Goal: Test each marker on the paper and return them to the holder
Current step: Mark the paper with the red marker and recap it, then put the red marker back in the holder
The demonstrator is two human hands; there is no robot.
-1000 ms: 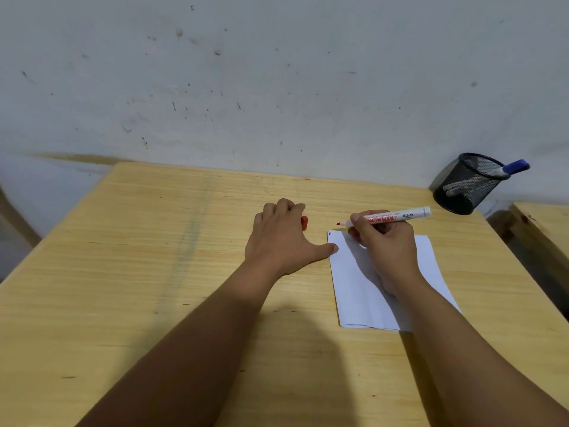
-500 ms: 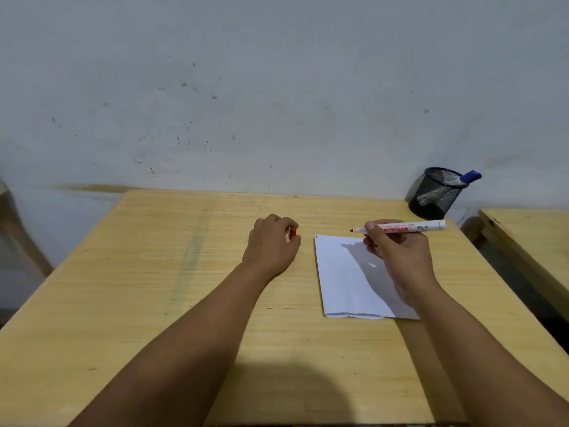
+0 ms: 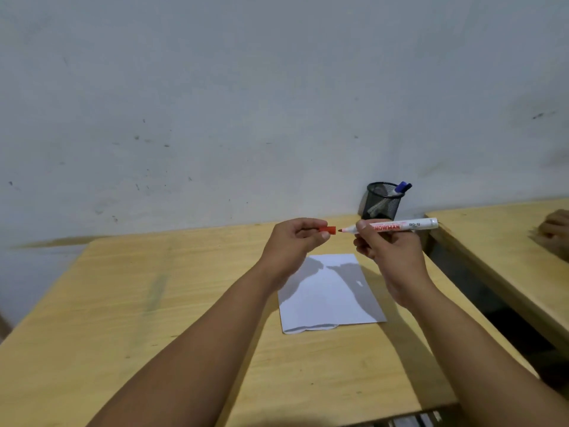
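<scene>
My right hand (image 3: 388,254) grips a white red-ink marker (image 3: 406,225), uncapped, held level with its tip pointing left. My left hand (image 3: 292,243) pinches the red cap (image 3: 327,229), its open end a short gap from the marker tip. Both hands hover above the white paper (image 3: 326,298) lying on the wooden table (image 3: 154,303). A black mesh holder (image 3: 383,201) stands at the table's back right against the wall, with a blue-capped marker (image 3: 401,188) leaning in it.
A second wooden table (image 3: 498,238) stands to the right across a narrow gap, with another person's hand (image 3: 554,234) resting on it at the frame edge. A grey wall runs behind both tables.
Both hands have risen off the table and paper. The left hand brought the red cap toward the marker tip. The camera view has tilted up and shifted.
</scene>
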